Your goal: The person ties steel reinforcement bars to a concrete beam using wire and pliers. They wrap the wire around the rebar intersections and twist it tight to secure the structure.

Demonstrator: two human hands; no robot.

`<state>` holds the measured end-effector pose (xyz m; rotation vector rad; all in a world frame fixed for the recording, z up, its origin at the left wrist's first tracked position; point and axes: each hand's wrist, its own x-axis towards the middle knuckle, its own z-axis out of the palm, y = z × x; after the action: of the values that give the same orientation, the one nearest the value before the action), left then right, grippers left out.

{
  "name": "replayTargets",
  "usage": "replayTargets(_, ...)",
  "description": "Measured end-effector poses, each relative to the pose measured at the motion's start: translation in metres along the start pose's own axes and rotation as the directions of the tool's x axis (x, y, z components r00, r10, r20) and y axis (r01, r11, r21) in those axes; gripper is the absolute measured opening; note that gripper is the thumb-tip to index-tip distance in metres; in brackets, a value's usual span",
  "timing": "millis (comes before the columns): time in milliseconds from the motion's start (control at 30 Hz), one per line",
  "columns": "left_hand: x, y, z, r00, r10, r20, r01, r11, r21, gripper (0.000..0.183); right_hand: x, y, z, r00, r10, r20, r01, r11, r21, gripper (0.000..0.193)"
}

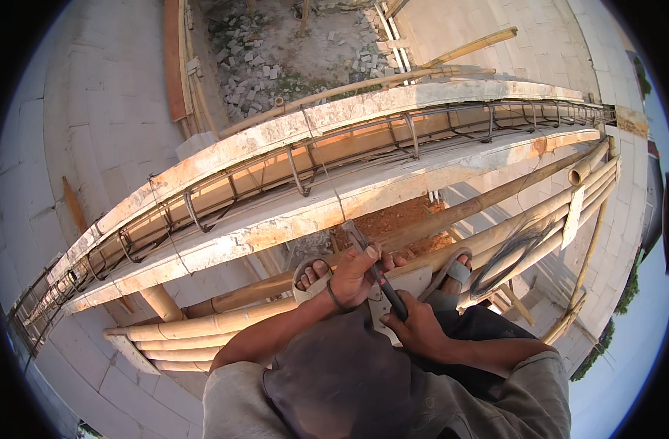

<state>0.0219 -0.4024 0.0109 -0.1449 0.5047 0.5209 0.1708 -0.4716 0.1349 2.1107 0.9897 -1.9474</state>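
My right hand (418, 328) is closed round the black grip of a hammer (381, 282), with its steel head pointing away from me. My left hand (354, 276) is closed about the shaft just behind the head, thumb on top; its fingertips are partly hidden. The hammer's head reaches the near board (276, 228) of a long wooden form, beside a thin tie wire (333, 192) that crosses the form. Inside the form lies a steel rebar cage (299, 172) with bent stirrups. Its far board (225, 156) runs roughly parallel.
I am on bamboo poles (225, 320), sandalled feet (311, 278) either side of my hands. A coil of dark wire (506, 256) hangs over the poles at right. Block walls (108, 124) flank the form. Rubble (254, 69) and reddish soil (404, 219) lie far below.
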Motion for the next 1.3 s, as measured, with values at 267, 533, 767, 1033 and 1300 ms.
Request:
replayTargets(267,0.006,0.001,0.001,0.913,-0.080,0.400,0.151,0.977,-0.149,0.013,0.023,0.018,-0.012,0.845,-0.109,0.524,-0.330,0.665,0.670,0.050)
replayTargets(533,0.015,-0.020,-0.005,0.991,-0.025,0.130,0.036,0.996,-0.083,0.012,0.018,0.008,0.015,0.797,-0.506,-0.329,0.223,0.753,-0.618,0.060)
replayTargets(767,0.035,-0.024,-0.001,0.984,0.069,0.164,-0.068,0.998,-0.010,0.033,0.071,0.059,-0.050,0.730,-0.667,-0.153,0.299,0.511,-0.806,0.052)
replayTargets(1033,0.019,-0.009,-0.010,0.991,0.004,0.137,-0.048,0.944,0.325,0.072,0.127,0.042,-0.133,0.614,-0.783,0.096,0.481,0.275,-0.833,0.064)
replayTargets(1300,0.002,-0.010,-0.038,0.994,0.056,0.095,-0.093,0.888,0.450,0.073,0.054,0.038,-0.063,0.731,-0.670,-0.132,0.449,0.617,-0.647,0.077)
